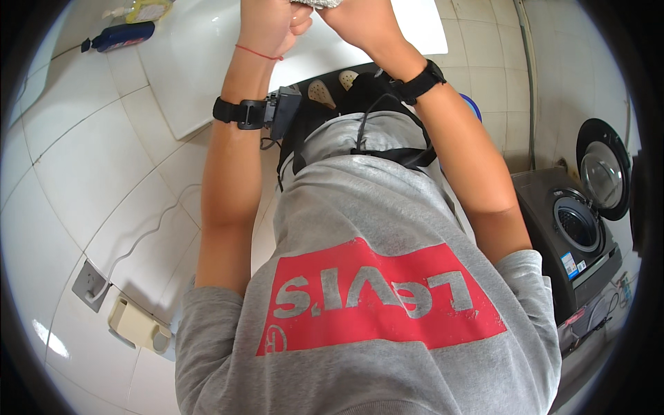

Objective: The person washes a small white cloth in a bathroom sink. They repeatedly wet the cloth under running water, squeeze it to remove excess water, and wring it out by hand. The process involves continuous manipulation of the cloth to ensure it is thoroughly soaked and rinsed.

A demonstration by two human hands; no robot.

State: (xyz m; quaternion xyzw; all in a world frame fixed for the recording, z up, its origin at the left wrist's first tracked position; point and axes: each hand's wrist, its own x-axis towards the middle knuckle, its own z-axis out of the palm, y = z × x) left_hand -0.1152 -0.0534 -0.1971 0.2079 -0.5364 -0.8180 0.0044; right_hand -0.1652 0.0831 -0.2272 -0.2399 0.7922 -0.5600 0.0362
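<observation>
My left hand (268,26) is at the upper edge of the head view, its fingers curled into a closed grip. Beside it, my right hand (361,25) comes in from the other side, with most of its fingers cut off by the frame. A rough, greyish-white textured cloth (325,3) shows between the two hands, and both appear closed on it. Only a small strip of the cloth is visible. Below the hands lies the white basin (422,34) with its smooth rim.
A dark blue bottle (124,36) lies at the upper left near a yellow-labelled clear package (149,10). A dark washing machine (564,228) stands at right, its round door (603,169) swung out. A white cable (149,235) runs to a wall socket (90,283).
</observation>
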